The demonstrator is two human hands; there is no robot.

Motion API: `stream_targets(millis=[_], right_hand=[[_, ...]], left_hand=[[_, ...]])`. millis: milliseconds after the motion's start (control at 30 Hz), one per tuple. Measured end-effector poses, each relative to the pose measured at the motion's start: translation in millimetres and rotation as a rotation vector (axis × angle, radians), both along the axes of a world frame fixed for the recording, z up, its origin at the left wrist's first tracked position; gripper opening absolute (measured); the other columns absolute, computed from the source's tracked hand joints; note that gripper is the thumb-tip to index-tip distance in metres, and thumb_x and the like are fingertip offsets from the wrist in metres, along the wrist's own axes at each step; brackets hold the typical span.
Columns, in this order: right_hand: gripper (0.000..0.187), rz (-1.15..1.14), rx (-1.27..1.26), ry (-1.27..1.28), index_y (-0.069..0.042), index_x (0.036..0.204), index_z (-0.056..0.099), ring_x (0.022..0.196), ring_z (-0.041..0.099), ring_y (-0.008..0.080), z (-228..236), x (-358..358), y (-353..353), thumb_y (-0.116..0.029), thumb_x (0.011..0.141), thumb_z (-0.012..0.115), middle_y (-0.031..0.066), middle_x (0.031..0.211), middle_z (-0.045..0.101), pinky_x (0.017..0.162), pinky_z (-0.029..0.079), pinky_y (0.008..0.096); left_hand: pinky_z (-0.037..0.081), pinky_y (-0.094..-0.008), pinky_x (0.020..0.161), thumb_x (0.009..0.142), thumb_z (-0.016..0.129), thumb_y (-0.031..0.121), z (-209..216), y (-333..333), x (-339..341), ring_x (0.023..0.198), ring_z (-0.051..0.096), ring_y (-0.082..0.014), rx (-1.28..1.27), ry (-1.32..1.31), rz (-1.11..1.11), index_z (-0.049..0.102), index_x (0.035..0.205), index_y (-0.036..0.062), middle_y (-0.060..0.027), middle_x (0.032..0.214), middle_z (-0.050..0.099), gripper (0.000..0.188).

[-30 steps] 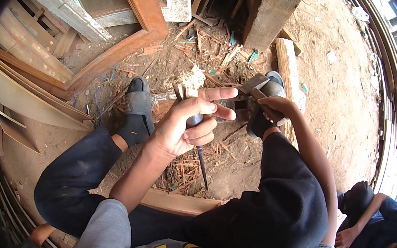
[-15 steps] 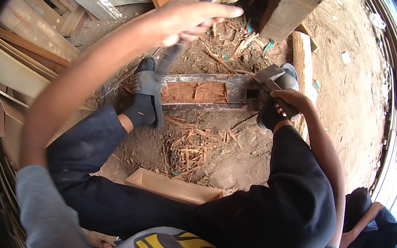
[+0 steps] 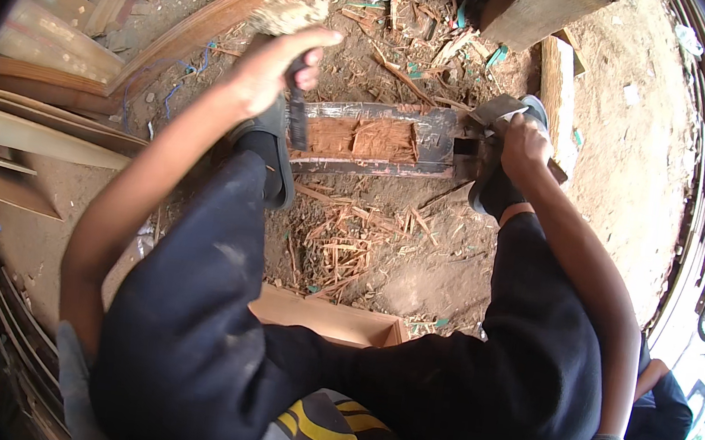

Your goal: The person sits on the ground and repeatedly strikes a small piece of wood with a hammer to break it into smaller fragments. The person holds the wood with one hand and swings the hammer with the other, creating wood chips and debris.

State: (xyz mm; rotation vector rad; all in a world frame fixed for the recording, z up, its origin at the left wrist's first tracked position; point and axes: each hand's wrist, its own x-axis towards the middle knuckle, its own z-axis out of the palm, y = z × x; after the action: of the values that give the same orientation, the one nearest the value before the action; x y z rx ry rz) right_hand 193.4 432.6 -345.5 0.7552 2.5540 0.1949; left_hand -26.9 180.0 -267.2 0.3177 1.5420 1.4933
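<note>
My left hand (image 3: 267, 71) is closed around a chisel (image 3: 297, 122) held upright, its dark shaft pointing down and its top end (image 3: 289, 15) badly frayed into pale fibres. The lower end reaches the left part of a dark-painted wooden beam (image 3: 437, 130), where a rough reddish recess (image 3: 362, 139) is cut; I cannot tell whether it touches. At the beam's right end, my right hand (image 3: 526, 144) grips a hatchet (image 3: 497, 110) with a broad grey metal head, low over my right foot. My sandalled feet are at the beam's two ends.
Wood chips (image 3: 345, 250) litter the dirt around the beam. An open wooden box (image 3: 324, 314) lies between my legs. A thick post (image 3: 546, 12) and a pale timber (image 3: 560, 96) stand beyond. Boards and frames (image 3: 51, 120) crowd the left; another person (image 3: 659, 411) is at lower right.
My left hand has come down and left with the chisel, bringing it to the beam's left part. The hatchet in my right hand has shifted slightly up and right.
</note>
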Motion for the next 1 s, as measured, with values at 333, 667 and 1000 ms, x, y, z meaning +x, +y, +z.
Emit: stream_targets(millis=[333, 667, 1000], right_hand=[[0.03, 0.041, -0.196, 0.015, 0.006, 0.103, 0.052, 0.089, 0.06, 0.0391, -1.6, -0.5, 10.8, -0.011, 0.078, 0.054, 0.0245, 0.092, 0.061, 0.077, 0.049, 0.0456], [0.028, -0.76, -1.191, 0.018, -0.004, 0.086, 0.049, 0.048, 0.048, 0.0066, 80.0, -30.7, -25.2, -0.029, 0.084, 0.062, -0.0003, 0.065, 0.049, 0.039, 0.043, 0.0231], [0.019, -0.872, -1.52, 0.315, -0.003, 0.082, 0.048, 0.045, 0.045, 0.0081, 137.8, -63.9, -82.8, -0.017, 0.083, 0.062, 0.0018, 0.064, 0.046, 0.037, 0.038, 0.0239]], left_hand=[[0.029, -0.0201, 0.045, 0.079, 0.065, 0.019, -106.1, 44.6, -23.5, 0.048, 0.034, -0.0049, 0.109, -0.15, 0.471, 0.045, 0.08, 0.0094, 0.005, 0.058, 0.037, 0.022], [0.038, -0.0284, 0.044, 0.081, 0.061, 0.018, -169.1, 28.3, -21.7, 0.05, 0.05, -0.0089, -0.032, 0.338, 0.462, 0.057, 0.069, 0.0049, -0.0016, 0.06, 0.055, 0.018], [0.047, -0.0309, 0.074, 0.082, 0.064, 0.018, -129.1, 20.9, -12.4, 0.083, 0.059, -0.0167, 0.013, 0.346, 0.287, 0.057, 0.097, -0.002, -0.0103, 0.092, 0.062, 0.026]])
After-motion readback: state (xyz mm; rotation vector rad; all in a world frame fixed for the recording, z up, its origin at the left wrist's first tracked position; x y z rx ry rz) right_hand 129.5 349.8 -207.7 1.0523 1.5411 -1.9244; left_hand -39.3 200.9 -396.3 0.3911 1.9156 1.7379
